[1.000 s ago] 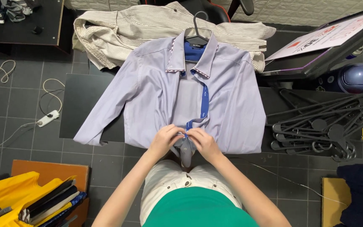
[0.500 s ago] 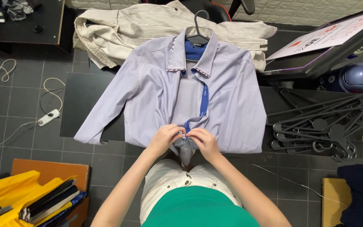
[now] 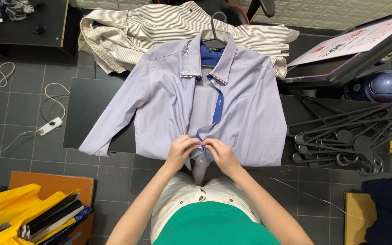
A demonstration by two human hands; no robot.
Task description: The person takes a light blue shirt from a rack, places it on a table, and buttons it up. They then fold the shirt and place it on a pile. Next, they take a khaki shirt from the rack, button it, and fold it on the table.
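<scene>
Lilac dress shirt (image 3: 246, 113) lies face up on a black table (image 3: 87, 104), collar at the far side on a grey hanger (image 3: 215, 35), front open above, blue inner placket showing down the middle. Near hem hangs over the table's near edge. Left hand (image 3: 182, 152) and right hand (image 3: 221, 154) meet at the lower front, fingers pinched tight on the two placket edges, knuckles almost touching each other. Left sleeve runs out diagonally toward the near left. Beyond the collar, a striped beige shirt (image 3: 159, 31) lies spread, partly under the lilac one. At the right, a pile of dark plastic hangers (image 3: 350, 136) rests on the table, a round blue object (image 3: 382, 85) just beyond it. On the floor at left, a white power strip (image 3: 50, 126) with its cable; near left, yellow fabric (image 3: 10, 208).
</scene>
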